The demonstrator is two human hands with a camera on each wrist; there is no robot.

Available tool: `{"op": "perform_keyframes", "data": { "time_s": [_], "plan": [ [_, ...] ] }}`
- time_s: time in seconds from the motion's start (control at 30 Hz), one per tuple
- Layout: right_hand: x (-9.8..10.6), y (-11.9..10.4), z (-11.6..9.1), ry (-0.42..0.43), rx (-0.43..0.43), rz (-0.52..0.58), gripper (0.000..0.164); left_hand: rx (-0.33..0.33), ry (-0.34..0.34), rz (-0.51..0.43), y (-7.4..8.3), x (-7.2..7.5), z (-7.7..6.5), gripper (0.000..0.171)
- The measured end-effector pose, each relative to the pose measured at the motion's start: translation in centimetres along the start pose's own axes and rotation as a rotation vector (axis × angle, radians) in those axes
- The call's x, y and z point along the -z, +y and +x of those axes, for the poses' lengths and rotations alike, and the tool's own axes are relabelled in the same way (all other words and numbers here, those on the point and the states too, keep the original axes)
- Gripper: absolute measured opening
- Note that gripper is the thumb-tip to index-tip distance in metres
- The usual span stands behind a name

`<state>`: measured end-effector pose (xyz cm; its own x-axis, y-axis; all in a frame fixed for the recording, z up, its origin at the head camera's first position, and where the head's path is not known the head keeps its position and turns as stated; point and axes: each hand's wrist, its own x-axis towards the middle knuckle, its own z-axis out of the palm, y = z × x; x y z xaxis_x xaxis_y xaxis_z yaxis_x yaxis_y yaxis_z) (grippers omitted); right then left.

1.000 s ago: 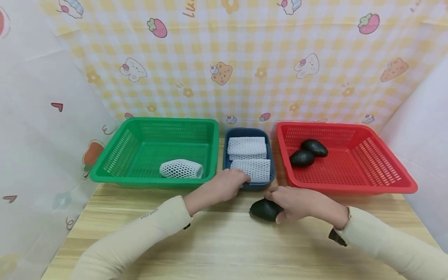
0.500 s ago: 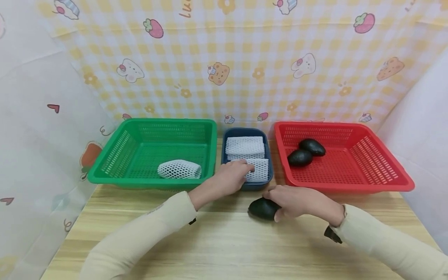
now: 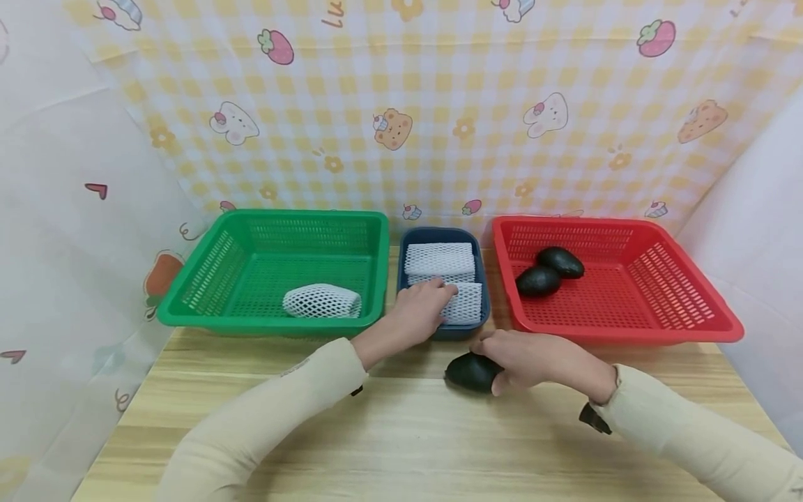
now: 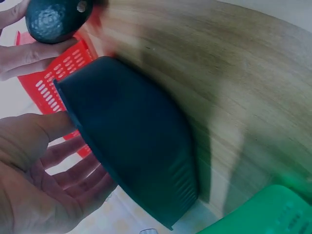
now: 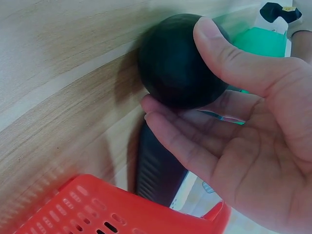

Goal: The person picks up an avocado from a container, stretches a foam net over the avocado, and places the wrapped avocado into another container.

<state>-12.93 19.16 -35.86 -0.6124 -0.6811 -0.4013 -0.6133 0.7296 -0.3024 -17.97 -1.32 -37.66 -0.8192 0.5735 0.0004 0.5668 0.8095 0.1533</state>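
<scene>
My right hand (image 3: 533, 359) grips a blackish oval avocado (image 3: 469, 373) before the navy plastic tray (image 4: 136, 136); my left hand (image 3: 419, 307) overlaps white foam-mesh sleeves (image 3: 465, 303), fingertips partly hidden, its hold impossible to tell.

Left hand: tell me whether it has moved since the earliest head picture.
Yes; against the blue tray, the left hand has moved forward and slightly right, farther over it.

The head camera looks forward and down over the wooden tabletop (image 3: 408, 446); both wrist cameras, close and tilted, share the avocado (image 3: 472, 373).
</scene>
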Motion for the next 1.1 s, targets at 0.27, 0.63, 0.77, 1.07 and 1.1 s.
{"op": "perform_keyframes", "data": {
  "time_s": [0.27,0.63,0.77,1.07,1.1],
  "plan": [
    [0.0,0.0,0.0,-0.007,0.006,0.027,0.062,0.025,0.009,0.01,-0.1,-0.9,1.0,0.052],
    [0.0,-0.2,-0.1,-0.002,0.006,0.02,0.061,0.03,0.026,0.085,-0.2,-1.4,1.7,0.024],
    [0.0,-0.3,-0.2,0.002,0.011,0.017,0.061,0.025,0.046,0.108,-0.2,-1.3,1.6,0.022],
    [0.1,-0.2,-0.2,-0.005,-0.005,0.019,0.062,0.009,0.078,0.108,0.0,-0.2,0.7,0.024],
    [0.1,-0.2,-0.1,-0.007,-0.01,0.019,0.062,0.007,0.084,0.11,0.0,0.0,0.6,0.024]
  ]
}}
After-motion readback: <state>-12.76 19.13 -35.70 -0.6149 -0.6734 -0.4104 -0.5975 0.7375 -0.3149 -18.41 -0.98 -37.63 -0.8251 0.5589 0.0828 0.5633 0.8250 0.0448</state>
